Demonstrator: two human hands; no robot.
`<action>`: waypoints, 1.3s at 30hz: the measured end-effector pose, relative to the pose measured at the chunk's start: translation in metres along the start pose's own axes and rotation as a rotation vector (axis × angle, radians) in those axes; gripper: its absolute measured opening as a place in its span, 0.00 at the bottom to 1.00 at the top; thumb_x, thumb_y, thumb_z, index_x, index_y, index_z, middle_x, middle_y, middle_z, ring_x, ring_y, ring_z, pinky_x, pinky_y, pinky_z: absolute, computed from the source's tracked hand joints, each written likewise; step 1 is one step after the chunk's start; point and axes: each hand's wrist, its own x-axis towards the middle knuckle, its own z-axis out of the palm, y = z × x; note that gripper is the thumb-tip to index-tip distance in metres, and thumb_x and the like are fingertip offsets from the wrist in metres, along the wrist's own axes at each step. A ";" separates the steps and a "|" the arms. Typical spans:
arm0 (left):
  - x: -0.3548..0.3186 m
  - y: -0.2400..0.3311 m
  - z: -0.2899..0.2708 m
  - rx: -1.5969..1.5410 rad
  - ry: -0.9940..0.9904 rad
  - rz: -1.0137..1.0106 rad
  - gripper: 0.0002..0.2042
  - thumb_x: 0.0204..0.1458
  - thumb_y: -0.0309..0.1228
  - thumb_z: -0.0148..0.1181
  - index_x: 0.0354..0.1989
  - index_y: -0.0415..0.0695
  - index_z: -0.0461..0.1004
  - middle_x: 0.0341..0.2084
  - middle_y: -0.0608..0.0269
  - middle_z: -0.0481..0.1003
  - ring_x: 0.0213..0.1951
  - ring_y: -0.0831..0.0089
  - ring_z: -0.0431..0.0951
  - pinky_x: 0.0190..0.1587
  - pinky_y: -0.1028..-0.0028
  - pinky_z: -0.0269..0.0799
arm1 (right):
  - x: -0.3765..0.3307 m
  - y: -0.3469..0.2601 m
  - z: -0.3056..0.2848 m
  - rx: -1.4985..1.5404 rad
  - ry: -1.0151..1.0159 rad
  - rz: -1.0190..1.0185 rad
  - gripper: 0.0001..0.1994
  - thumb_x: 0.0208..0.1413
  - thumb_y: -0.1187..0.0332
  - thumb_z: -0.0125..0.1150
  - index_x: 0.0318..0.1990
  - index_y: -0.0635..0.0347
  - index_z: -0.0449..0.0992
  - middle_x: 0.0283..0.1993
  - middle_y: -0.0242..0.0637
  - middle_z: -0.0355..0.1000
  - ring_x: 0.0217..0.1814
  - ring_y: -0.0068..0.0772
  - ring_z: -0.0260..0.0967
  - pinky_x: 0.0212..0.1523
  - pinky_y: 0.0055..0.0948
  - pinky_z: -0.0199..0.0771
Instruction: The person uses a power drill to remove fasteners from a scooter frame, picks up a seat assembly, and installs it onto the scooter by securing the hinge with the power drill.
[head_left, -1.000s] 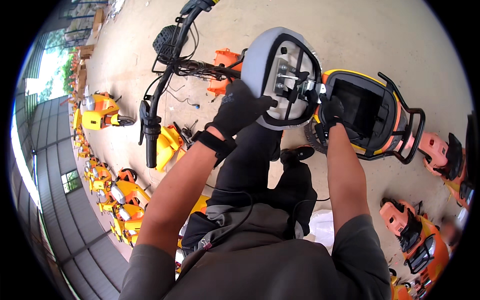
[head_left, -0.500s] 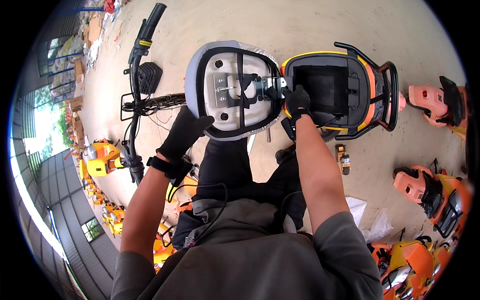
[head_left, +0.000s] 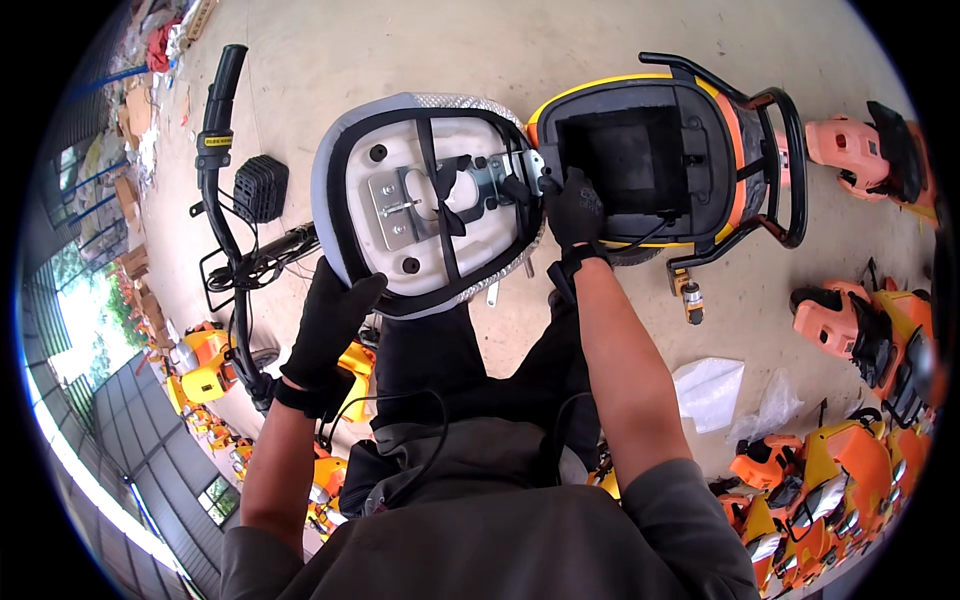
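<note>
Scooter bodywork in yellow and orange frames a black storage box whose mouth faces up at the right. Just left of it is the seat, turned over so that its pale underside shows. That shell looks like rigid moulded plastic, while the grey cover round it seems padded and should give a little under the fingers; the silver patterned trim may be slicker. I would expect a moderate weight, manageable but bulky, with little about it that is fragile. The surest hold is the dark-edged rim, well away from the metalwork, fingers behind the padding and thumb over the shell. The gloved hands are apart, at opposite ends of the seat: the left hand grips the near left rim, thumb over the edge and fingers out of sight, while the right hand is at the storage box's front edge, fingertips by the hinge bracket; whether they pinch anything I cannot tell. Nor is it clear whether that bracket is fastened to the box; if it is, the seat would pivot there. The metal plate should be stiff, its edges liable to catch a glove. Black straps would flex, making poor handles; the small black plugs offer hardly any grip.
</note>
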 end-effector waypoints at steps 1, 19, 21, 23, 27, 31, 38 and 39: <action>0.000 -0.001 -0.002 0.005 0.005 -0.002 0.28 0.56 0.24 0.58 0.66 0.39 0.58 0.53 0.59 0.72 0.51 0.74 0.73 0.53 0.73 0.71 | 0.001 0.001 0.000 -0.010 -0.016 -0.007 0.26 0.56 0.51 0.59 0.51 0.65 0.70 0.47 0.55 0.73 0.49 0.57 0.72 0.49 0.48 0.72; -0.006 0.011 0.010 0.361 0.110 0.144 0.24 0.49 0.27 0.65 0.54 0.35 0.65 0.43 0.54 0.76 0.43 0.69 0.78 0.45 0.69 0.74 | -0.011 -0.001 0.007 -0.103 0.115 -0.184 0.28 0.57 0.50 0.56 0.54 0.67 0.66 0.48 0.53 0.72 0.47 0.56 0.73 0.45 0.49 0.74; -0.006 0.003 0.001 0.183 0.097 0.127 0.24 0.51 0.25 0.63 0.56 0.35 0.65 0.45 0.55 0.76 0.44 0.71 0.77 0.46 0.71 0.73 | -0.009 -0.004 0.007 -0.100 0.091 -0.183 0.29 0.57 0.50 0.56 0.54 0.68 0.66 0.49 0.53 0.72 0.47 0.56 0.73 0.45 0.49 0.74; -0.003 -0.005 -0.002 0.050 0.072 0.091 0.24 0.52 0.21 0.60 0.58 0.36 0.64 0.47 0.58 0.75 0.46 0.74 0.75 0.48 0.73 0.73 | -0.014 -0.001 0.008 -0.110 0.091 -0.176 0.29 0.56 0.50 0.57 0.54 0.68 0.66 0.49 0.53 0.72 0.47 0.56 0.73 0.45 0.49 0.74; -0.004 0.015 -0.003 0.265 0.082 -0.005 0.26 0.52 0.24 0.64 0.59 0.36 0.63 0.44 0.58 0.75 0.44 0.73 0.75 0.47 0.73 0.73 | -0.015 0.002 0.010 -0.102 0.112 -0.195 0.29 0.57 0.50 0.57 0.54 0.68 0.66 0.49 0.54 0.72 0.47 0.56 0.73 0.45 0.49 0.74; -0.022 0.060 0.023 0.756 0.359 0.258 0.23 0.52 0.23 0.64 0.56 0.35 0.66 0.36 0.60 0.72 0.37 0.72 0.72 0.41 0.73 0.71 | -0.012 0.007 0.007 -0.127 0.126 -0.196 0.28 0.57 0.50 0.56 0.54 0.68 0.66 0.49 0.54 0.72 0.47 0.56 0.72 0.45 0.48 0.74; -0.018 0.096 0.098 -0.136 -0.181 0.028 0.15 0.60 0.24 0.46 0.54 0.35 0.67 0.32 0.64 0.67 0.29 0.79 0.69 0.33 0.77 0.68 | -0.013 0.004 0.008 -0.120 0.116 -0.183 0.28 0.58 0.51 0.55 0.54 0.68 0.66 0.49 0.54 0.72 0.48 0.55 0.72 0.45 0.48 0.74; -0.004 0.091 0.116 -0.152 -0.305 0.026 0.16 0.61 0.24 0.44 0.56 0.35 0.66 0.33 0.63 0.69 0.29 0.78 0.70 0.34 0.76 0.69 | -0.012 0.000 0.008 -0.111 0.110 -0.185 0.27 0.58 0.51 0.55 0.54 0.68 0.67 0.49 0.54 0.72 0.48 0.55 0.72 0.45 0.47 0.74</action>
